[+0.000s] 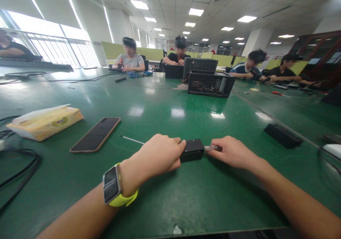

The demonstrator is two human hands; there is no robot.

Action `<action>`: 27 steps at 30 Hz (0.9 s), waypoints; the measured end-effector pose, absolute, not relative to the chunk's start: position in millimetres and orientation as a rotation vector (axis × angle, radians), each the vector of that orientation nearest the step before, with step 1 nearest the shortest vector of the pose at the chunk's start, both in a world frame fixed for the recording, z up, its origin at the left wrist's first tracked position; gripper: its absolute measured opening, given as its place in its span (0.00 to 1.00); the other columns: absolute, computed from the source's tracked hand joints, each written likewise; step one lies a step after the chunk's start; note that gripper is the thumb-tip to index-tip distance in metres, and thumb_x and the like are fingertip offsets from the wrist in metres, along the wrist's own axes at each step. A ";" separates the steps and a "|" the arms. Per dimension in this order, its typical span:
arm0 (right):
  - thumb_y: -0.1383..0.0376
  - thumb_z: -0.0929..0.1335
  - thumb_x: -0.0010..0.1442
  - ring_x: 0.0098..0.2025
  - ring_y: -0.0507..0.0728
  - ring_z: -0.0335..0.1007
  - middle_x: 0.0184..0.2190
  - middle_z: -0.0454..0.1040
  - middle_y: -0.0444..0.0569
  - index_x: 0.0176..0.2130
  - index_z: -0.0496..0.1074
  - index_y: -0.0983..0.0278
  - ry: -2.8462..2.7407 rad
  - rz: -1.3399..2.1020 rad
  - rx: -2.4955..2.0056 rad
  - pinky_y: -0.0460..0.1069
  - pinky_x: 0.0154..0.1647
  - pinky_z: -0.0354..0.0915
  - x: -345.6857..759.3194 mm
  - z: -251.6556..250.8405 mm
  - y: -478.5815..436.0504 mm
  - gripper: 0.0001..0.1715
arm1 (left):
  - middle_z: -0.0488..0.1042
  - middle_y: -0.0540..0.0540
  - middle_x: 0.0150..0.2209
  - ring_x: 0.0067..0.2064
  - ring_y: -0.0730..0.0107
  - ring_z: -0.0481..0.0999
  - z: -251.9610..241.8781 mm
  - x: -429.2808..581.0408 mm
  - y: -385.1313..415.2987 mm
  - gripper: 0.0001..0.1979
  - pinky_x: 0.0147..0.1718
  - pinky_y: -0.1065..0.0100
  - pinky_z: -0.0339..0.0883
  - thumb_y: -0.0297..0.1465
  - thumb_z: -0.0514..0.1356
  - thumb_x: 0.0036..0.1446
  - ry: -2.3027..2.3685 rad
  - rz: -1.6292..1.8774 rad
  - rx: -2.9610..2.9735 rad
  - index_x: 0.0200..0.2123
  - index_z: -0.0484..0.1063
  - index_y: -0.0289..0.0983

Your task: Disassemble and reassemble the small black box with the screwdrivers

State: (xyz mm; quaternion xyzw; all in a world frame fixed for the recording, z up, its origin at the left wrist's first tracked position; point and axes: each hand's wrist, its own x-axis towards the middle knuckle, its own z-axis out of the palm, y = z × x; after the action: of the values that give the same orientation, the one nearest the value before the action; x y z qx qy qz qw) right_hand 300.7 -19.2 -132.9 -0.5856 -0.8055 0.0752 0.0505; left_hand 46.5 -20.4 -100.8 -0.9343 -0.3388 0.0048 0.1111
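My left hand is closed around the left end of a small black box-shaped part that rests on the green table. My right hand pinches a short clear-and-metal piece that sticks out of the box's right end. A watch with a yellow strap is on my left wrist. A thin metal rod lies on the table just left of my left hand.
A phone lies face up to the left, beside a yellow tissue pack. Black cables run along the left edge. A black block sits to the right. Computer cases stand mid-table, and several people sit at the far side.
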 end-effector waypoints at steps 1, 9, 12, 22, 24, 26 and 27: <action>0.57 0.65 0.60 0.25 0.52 0.67 0.24 0.74 0.45 0.26 0.70 0.62 -2.449 0.227 -1.781 0.46 0.25 0.48 300.7 -132.9 -19.2 0.15 | 0.78 0.42 0.37 0.29 0.53 0.79 -100.6 48.6 -22.4 0.15 0.23 0.60 0.66 0.29 0.54 0.54 -0.995 0.029 -2.714 0.45 0.71 0.36; 0.57 0.65 0.60 0.26 0.53 0.68 0.24 0.74 0.46 0.27 0.71 0.62 -2.447 0.205 -1.781 0.46 0.25 0.48 302.3 -132.9 -17.9 0.14 | 0.78 0.40 0.32 0.29 0.52 0.79 -91.3 60.5 -19.1 0.09 0.25 0.61 0.68 0.25 0.57 0.52 -0.952 0.174 -2.720 0.38 0.72 0.35; 0.57 0.65 0.60 0.25 0.53 0.67 0.24 0.74 0.46 0.27 0.71 0.62 -2.451 0.200 -1.785 0.46 0.25 0.47 302.1 -133.1 -18.6 0.15 | 0.79 0.43 0.32 0.31 0.52 0.80 -91.7 59.8 -13.7 0.13 0.25 0.63 0.67 0.26 0.58 0.49 -1.019 0.067 -2.738 0.41 0.68 0.38; 0.60 0.63 0.60 0.24 0.52 0.63 0.21 0.71 0.45 0.23 0.68 0.62 -2.450 0.091 -1.806 0.46 0.25 0.45 299.3 -139.1 -20.4 0.16 | 0.79 0.44 0.32 0.32 0.47 0.80 -100.6 54.1 -9.9 0.26 0.22 0.61 0.66 0.31 0.57 0.46 -1.148 -0.044 -2.730 0.52 0.64 0.40; 0.60 0.63 0.61 0.24 0.52 0.63 0.21 0.71 0.45 0.23 0.68 0.63 -2.447 0.090 -1.815 0.46 0.24 0.45 298.1 -140.0 -19.7 0.17 | 0.79 0.43 0.32 0.32 0.47 0.80 -99.8 53.8 -11.2 0.25 0.22 0.61 0.67 0.31 0.57 0.46 -1.151 -0.046 -2.735 0.50 0.64 0.40; 0.60 0.63 0.60 0.24 0.52 0.63 0.21 0.71 0.45 0.23 0.68 0.63 -2.444 0.094 -1.825 0.46 0.24 0.45 297.1 -140.9 -19.1 0.17 | 0.79 0.43 0.32 0.31 0.47 0.79 -99.7 53.9 -11.6 0.23 0.22 0.61 0.67 0.31 0.57 0.46 -1.151 -0.045 -2.744 0.48 0.65 0.39; 0.60 0.63 0.60 0.24 0.52 0.63 0.21 0.71 0.45 0.23 0.68 0.63 -2.440 0.093 -1.832 0.46 0.24 0.45 296.7 -141.3 -18.9 0.17 | 0.79 0.43 0.32 0.31 0.47 0.79 -100.1 54.0 -11.4 0.21 0.22 0.61 0.67 0.31 0.57 0.45 -1.151 -0.047 -2.746 0.47 0.66 0.39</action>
State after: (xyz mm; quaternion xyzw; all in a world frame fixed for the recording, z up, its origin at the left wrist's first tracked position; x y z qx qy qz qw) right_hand 296.7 -18.9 -141.3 -0.5995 -0.7986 0.0305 0.0446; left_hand 54.0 -11.4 -100.1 -0.9190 -0.3853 -0.0156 0.0819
